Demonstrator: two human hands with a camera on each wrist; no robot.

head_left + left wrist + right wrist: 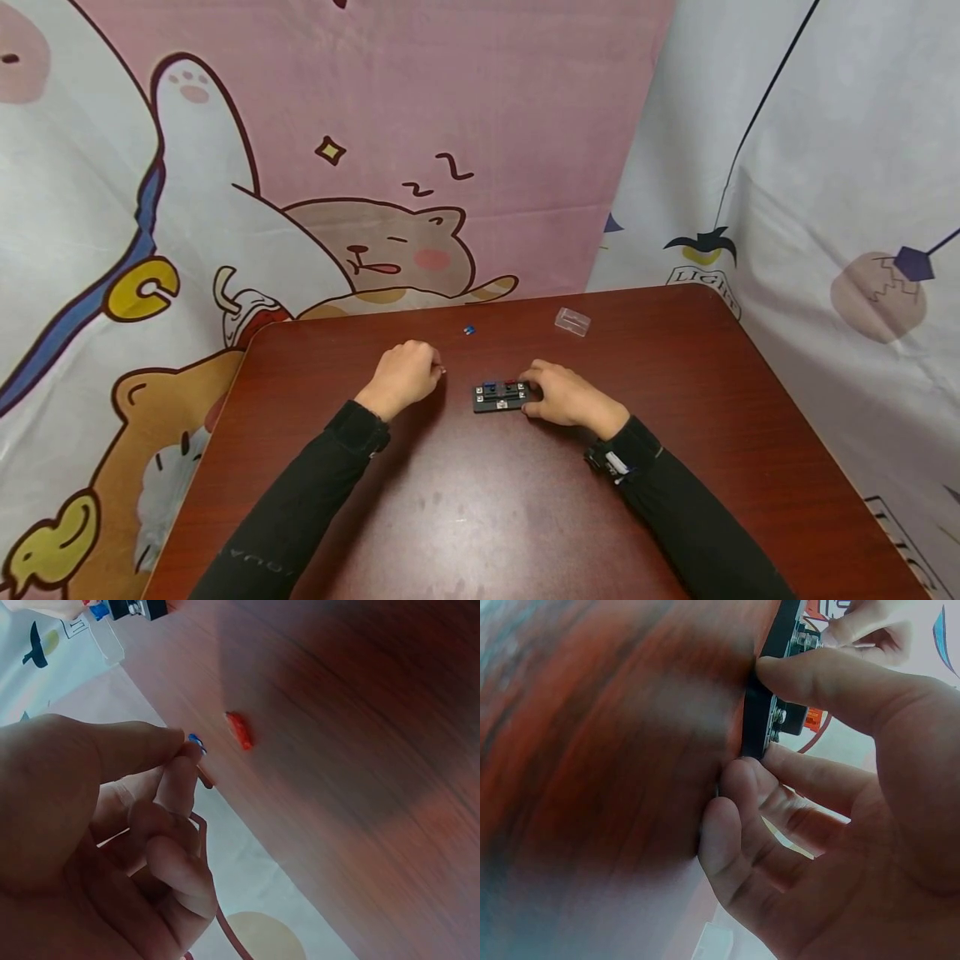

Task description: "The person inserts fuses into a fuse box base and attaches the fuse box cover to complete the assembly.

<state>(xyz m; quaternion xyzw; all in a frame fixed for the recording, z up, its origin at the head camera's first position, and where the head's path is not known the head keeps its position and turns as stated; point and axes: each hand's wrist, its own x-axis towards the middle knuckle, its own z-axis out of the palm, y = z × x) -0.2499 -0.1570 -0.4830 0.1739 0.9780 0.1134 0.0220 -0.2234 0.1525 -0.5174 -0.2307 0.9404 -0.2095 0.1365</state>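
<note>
A black terminal block (491, 403) with metal screws and small blue and red pieces lies on the table. My right hand (566, 395) grips its right end, thumb at the near edge and fingers at the far one. To the block's left, my left hand (405, 375) hovers over the table with its fingers curled. Thumb and index tips meet in the left wrist view, and nothing shows plainly between them. Past those tips appears a small blue piece (196, 741). A small red piece (238, 730) is also visible there. In the head view, a small blue piece (469, 330) lies farther back.
A clear plastic box (573, 322) stands near the back edge of the reddish-brown table (675, 467). Cloth with cartoon animals (390, 242) hangs behind the table and along its sides.
</note>
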